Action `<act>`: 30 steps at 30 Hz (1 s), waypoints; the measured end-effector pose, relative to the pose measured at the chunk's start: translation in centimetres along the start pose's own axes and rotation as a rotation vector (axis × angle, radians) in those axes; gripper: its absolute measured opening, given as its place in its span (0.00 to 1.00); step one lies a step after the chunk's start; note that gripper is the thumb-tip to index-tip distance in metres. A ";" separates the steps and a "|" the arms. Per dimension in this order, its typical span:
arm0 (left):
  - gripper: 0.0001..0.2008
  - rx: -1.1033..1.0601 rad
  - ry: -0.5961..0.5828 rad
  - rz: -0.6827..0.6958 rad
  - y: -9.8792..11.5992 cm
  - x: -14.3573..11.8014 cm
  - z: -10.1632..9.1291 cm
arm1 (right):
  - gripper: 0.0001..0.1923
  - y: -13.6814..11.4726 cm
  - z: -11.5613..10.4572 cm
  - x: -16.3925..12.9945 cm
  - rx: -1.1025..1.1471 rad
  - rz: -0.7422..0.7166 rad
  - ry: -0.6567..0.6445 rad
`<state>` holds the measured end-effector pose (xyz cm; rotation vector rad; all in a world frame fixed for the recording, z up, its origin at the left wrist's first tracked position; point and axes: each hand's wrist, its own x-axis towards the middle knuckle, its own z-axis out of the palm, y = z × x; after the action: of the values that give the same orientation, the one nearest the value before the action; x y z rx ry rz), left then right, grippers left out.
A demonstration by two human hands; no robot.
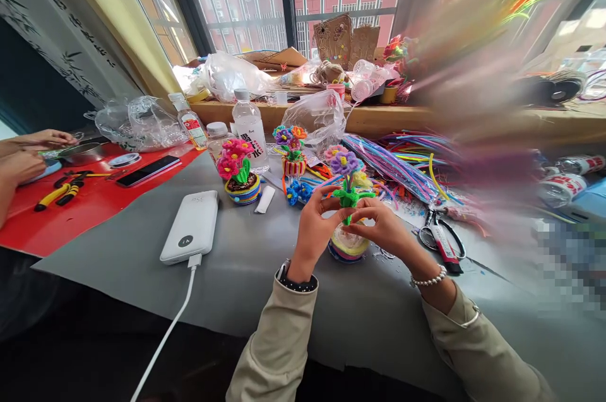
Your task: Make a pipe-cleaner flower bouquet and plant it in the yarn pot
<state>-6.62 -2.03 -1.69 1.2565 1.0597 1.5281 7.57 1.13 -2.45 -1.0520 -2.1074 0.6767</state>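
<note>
Grey table point(142, 250) | both hands' fingers point(331, 207) pinch green stem point(349, 200), wrists raised

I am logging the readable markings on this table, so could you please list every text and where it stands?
"4": round display on the white rectangular power bank.
Clear plastic water bottle: large dark label characters, unreadable.
Small clear bottle with red-and-white label: too small.
White rolls with red print: blurred.

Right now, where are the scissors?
In the head view, the scissors lie on the grey table, just right of the right hand, below the pipe cleaners.
</note>
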 end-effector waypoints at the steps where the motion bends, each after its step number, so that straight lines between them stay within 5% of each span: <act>1: 0.21 -0.002 0.007 -0.010 -0.1 0.0 0.0 | 0.08 0.0 0.0 0.0 0.010 0.001 -0.005; 8: 0.20 -0.045 0.031 -0.004 -0.6 -0.1 -0.2 | 0.09 -0.3 0.5 -0.1 0.107 0.012 -0.001; 20: 0.19 -0.015 0.025 -0.038 -0.4 -0.3 0.0 | 0.04 -0.1 -0.3 -0.2 -0.179 -0.059 -0.043; 30: 0.20 0.001 0.052 -0.044 -0.8 -0.5 -0.1 | 0.02 -0.6 0.1 -0.2 -0.195 -0.076 -0.032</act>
<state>-6.59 -2.33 -2.65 1.1919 1.1144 1.5346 7.29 0.60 -2.23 -1.0646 -2.2640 0.4609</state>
